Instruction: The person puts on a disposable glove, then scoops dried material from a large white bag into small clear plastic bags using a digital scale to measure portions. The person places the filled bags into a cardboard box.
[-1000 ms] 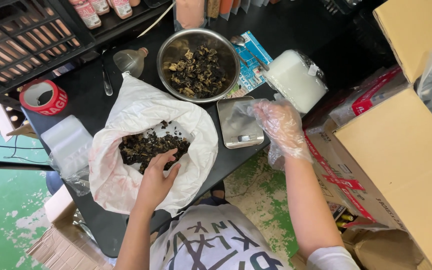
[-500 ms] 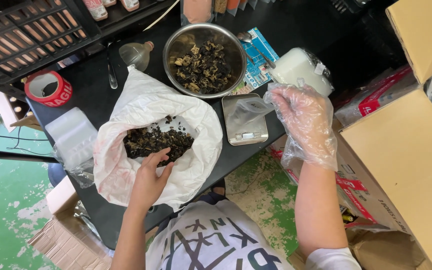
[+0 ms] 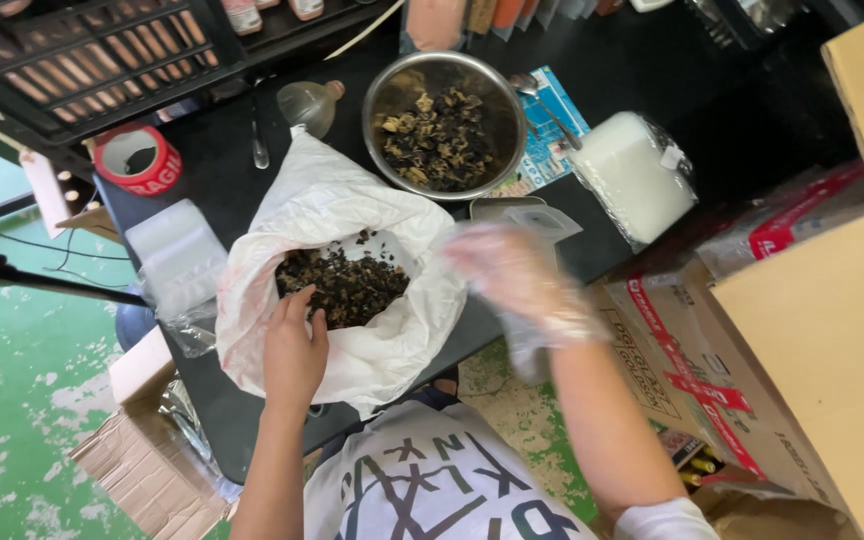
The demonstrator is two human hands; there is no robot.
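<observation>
Since half a second ago I see the gloved right hand [image 3: 517, 275] swing left toward the white bag [image 3: 342, 290] (blurred, fingers loosely spread); left hand [image 3: 294, 350] pinches the bag's rim beside dried black fungus [image 3: 342, 285].

The bench [image 3: 222, 190] in front of you is black. The bag [image 3: 352, 210] is white with faint pink staining; its dried contents [image 3: 344, 288] are dark brown to black. The steel bowl [image 3: 384, 95] is silver, holding black and tan pieces. The tape roll [image 3: 138, 160] is red with white lettering. Your right hand [image 3: 517, 275] wears a clear, translucent glove. The floor [image 3: 22, 400] is worn green.
</observation>
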